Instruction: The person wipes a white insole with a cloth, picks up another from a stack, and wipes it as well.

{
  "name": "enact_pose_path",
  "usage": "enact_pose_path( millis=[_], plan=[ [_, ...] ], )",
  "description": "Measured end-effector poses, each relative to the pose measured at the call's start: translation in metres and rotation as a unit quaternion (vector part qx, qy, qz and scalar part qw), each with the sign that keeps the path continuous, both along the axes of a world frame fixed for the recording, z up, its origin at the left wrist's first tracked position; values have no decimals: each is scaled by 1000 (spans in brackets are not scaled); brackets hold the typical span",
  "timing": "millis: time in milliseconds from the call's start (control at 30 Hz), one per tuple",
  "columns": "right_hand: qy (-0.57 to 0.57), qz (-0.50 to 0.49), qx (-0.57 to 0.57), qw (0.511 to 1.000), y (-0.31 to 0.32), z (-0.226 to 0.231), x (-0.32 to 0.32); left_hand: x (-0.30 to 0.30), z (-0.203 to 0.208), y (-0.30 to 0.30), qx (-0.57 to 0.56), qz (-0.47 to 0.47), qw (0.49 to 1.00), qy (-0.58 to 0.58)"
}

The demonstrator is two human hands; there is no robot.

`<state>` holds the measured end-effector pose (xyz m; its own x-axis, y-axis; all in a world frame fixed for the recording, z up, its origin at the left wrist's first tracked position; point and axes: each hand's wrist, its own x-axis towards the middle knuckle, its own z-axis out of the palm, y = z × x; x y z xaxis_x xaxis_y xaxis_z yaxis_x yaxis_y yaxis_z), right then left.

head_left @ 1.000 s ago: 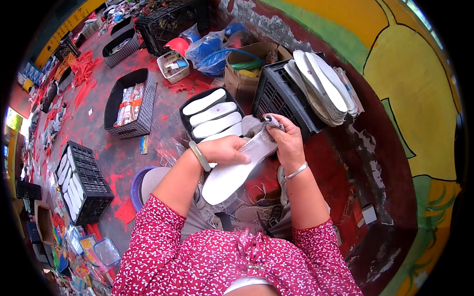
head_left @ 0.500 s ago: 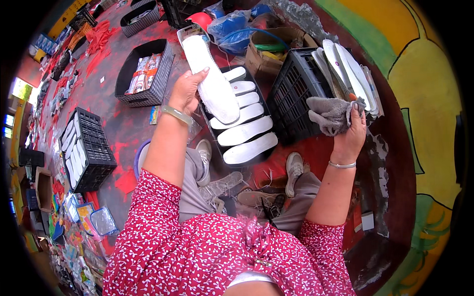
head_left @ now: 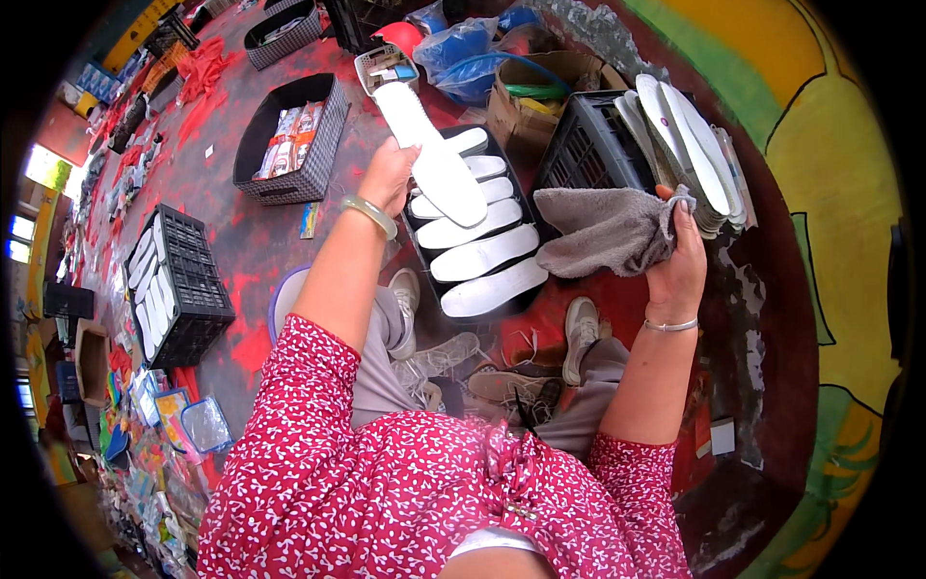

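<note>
My left hand (head_left: 390, 176) grips a white shoe insole (head_left: 432, 154) by its edge, holding it tilted above a dark crate. Several more white insoles (head_left: 484, 253) lie across that crate in a row. From my right hand (head_left: 681, 253), closed on one end, a grey cloth (head_left: 603, 230) stretches out to the left, its loose end beside the row of insoles. Just beyond the cloth, a black plastic crate (head_left: 590, 145) holds a stack of upright insoles (head_left: 696, 145) at its right side.
On the left stand a black crate of white insoles (head_left: 152, 280) and a checkered basket (head_left: 333, 145) with packets. Beyond the insoles are a small basket (head_left: 371, 77) and a cardboard box (head_left: 506, 116). My shoes (head_left: 581, 333) are below. A painted wall (head_left: 839, 193) rises at right.
The insole in my left hand has shifted slightly right and down. The grey cloth, bunched before, now extends leftward from my right hand.
</note>
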<state>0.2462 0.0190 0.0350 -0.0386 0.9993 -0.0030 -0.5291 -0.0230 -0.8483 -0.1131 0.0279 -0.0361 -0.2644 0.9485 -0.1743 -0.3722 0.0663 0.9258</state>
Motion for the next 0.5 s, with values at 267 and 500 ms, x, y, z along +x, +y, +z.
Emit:
enact_pose_path(
  millis=[267,500],
  plan=[
    [15,-21,24,999,-1,11,23,-7,-57,28,-64,-61,932,351],
    [3,-20,10,1000,-1,11,21,23,-63,57,-61,-197,740,640]
  ],
)
